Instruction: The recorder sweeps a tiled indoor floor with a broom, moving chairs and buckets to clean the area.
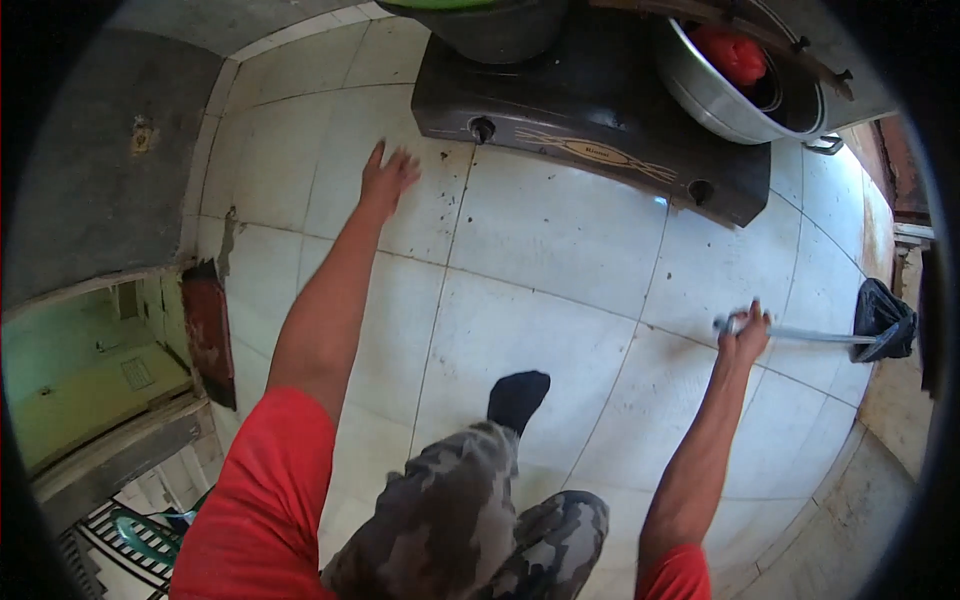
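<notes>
Right hand: the right hand (pixel 745 335) is holding a pole (pixel 815 335) near one end, its fingers curling round it.
Left hand: the left hand (pixel 388 180) is hanging wide and seemingly empty, fingers spreading above the floor (pixel 540 300).
Handling, judged: a firm grip is probably mattering most, since the bagged end is lying far from the fist; keeping the wrist straight and the far end low should be helping control. The free hand is best staying clear of the stove.
Pole: it is running rightward from the fist, looking pale, shiny, thin and straight.
Bag: a crumpled black bag (pixel 884 320) is sitting at the far end; how it is fastening, cannot tell.
Tiles: dark specks are dotting the white surface.
Stove: a dark stove (pixel 590 140) is standing ahead, bearing a metal pan (pixel 710 95) on its right.
</notes>
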A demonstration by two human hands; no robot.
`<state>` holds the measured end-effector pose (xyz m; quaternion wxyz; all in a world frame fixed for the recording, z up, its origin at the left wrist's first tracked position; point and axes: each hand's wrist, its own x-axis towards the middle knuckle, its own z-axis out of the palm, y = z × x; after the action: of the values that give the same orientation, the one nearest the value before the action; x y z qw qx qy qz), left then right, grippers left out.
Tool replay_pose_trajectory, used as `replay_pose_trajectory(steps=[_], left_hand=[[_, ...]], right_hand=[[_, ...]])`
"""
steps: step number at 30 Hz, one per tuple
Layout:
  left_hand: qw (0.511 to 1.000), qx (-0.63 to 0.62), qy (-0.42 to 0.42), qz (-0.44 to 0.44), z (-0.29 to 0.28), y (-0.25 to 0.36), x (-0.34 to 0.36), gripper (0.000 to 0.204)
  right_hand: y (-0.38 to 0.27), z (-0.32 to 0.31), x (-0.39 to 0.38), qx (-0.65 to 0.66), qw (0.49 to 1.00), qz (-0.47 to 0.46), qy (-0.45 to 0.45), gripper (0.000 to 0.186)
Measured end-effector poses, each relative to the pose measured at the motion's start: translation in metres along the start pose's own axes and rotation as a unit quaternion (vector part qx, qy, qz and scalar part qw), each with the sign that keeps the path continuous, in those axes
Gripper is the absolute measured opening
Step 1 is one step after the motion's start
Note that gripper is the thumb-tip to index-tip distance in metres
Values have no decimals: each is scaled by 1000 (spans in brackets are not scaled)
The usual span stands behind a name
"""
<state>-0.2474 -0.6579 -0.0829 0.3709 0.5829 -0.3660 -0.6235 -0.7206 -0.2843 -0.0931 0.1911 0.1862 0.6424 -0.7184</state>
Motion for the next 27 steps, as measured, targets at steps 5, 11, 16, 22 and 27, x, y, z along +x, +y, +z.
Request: replay_pose_trajectory(steps=[5,11,16,22,27], left_hand=[[965,178,13,-195,-160,-25,-236,63],[697,588,-187,-365,-313,102,-535,78],[752,512,-92,-405,-405,147,-597,79],[762,614,-173,-113,-406,161,-487,58],[933,312,-98,-150,-316,257,-432,58]], right_hand=[[-106,-171,-208,-149,981,49,110,30],[-218,-412,-538,-516,848,-40,114,29],[-326,-301,-676,-758,622,141,-136,48],[-236,-196,-663,-764,540,9,-352,47],[-119,-95,-677,-732,584,-56,-347,49]])
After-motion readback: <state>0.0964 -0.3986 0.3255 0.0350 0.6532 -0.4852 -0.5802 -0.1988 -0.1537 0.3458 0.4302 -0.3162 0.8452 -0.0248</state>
